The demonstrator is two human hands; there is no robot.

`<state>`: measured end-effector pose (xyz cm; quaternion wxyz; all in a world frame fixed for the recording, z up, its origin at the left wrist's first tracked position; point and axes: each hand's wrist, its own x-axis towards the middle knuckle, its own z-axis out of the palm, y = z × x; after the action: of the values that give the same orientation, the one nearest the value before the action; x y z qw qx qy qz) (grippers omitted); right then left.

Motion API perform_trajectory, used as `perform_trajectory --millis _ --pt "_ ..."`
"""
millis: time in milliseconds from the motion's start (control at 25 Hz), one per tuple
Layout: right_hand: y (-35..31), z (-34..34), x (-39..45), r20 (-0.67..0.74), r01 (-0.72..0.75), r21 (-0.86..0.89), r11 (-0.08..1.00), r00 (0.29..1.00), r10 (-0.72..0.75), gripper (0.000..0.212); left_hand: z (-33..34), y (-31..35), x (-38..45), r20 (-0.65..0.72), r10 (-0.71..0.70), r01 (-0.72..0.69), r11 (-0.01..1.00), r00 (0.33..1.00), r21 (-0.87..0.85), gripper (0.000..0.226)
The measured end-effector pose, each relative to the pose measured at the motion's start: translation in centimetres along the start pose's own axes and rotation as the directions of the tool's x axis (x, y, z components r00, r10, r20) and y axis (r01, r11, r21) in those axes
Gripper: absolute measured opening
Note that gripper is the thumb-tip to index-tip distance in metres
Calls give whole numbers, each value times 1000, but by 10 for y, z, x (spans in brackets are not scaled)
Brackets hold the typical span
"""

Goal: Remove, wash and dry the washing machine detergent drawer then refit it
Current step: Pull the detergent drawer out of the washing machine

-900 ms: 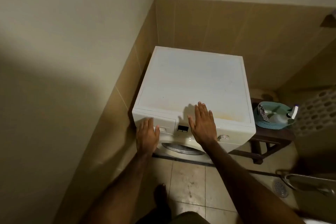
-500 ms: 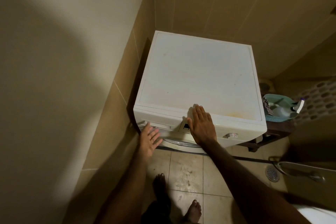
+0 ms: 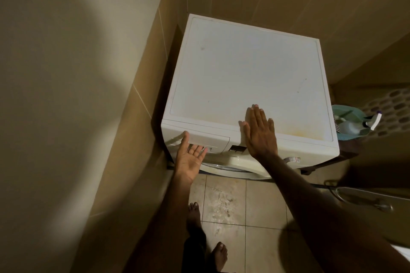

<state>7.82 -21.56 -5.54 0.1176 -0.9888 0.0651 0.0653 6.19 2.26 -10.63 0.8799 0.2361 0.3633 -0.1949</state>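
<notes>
A white front-loading washing machine point(image 3: 244, 68) stands in the corner against the tiled walls. Its detergent drawer point(image 3: 213, 139) sits closed at the top left of the front panel. My left hand point(image 3: 190, 159) is turned palm up below the drawer, its fingertips at the handle recess and its thumb against the drawer front. My right hand point(image 3: 259, 133) lies flat, fingers straight, on the front edge of the machine's top, just right of the drawer.
To the right of the machine a teal basin point(image 3: 346, 115) holds a spray bottle point(image 3: 355, 127), beside a perforated laundry basket point(image 3: 390, 108). A metal hose point(image 3: 359, 197) lies on the floor at right. The tiled wall is close on the left. My bare feet point(image 3: 218, 255) stand on the floor tiles.
My left hand turned from palm down on the drawer front to palm up with its fingertips at the handle recess. The view tilted further down over the machine. My right hand stayed flat on top.
</notes>
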Motion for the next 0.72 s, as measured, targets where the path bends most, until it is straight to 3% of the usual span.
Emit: perform_trajectory --millis 200,720 --pt "7 15 0 -56 24 -6 1000 998 -24 63 -1 -9 13 53 81 -79 997 995 -22 128" --pt "16 25 7 -82 56 -37 998 995 -59 67 -40 -28 -20 108 148 -150 989 983 11 130"
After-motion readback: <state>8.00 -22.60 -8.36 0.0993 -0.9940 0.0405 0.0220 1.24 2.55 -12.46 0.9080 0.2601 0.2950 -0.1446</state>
